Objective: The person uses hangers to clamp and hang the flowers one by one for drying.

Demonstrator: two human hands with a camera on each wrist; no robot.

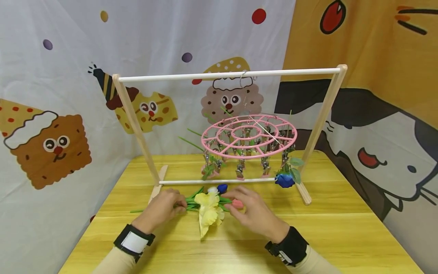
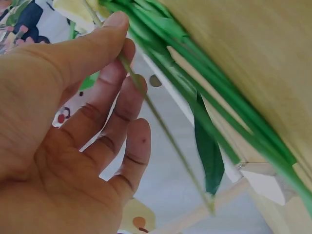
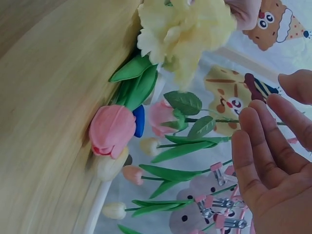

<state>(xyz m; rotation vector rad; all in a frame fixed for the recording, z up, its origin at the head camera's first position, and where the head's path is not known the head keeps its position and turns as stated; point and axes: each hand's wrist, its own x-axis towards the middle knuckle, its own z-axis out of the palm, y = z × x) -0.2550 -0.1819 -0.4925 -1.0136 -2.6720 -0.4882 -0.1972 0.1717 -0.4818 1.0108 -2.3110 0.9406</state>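
Observation:
My left hand pinches a thin green stem between thumb and index finger; the other fingers curve loosely beside it. At the stem's upper end is a ruffled yellow flower. It lies over several artificial tulips on the table, including a pink tulip, a blue tulip and a white one. Their thick green stems run leftward, behind the left hand. Close to the pink tulip hovers my right hand, with fingers spread and nothing held in the right wrist view.
Behind the flowers stands a wooden rack with a white top bar. A pink round clip hanger hangs from it, carrying a blue rose, a pink rose and several tulips upside down. A printed curtain backs the table.

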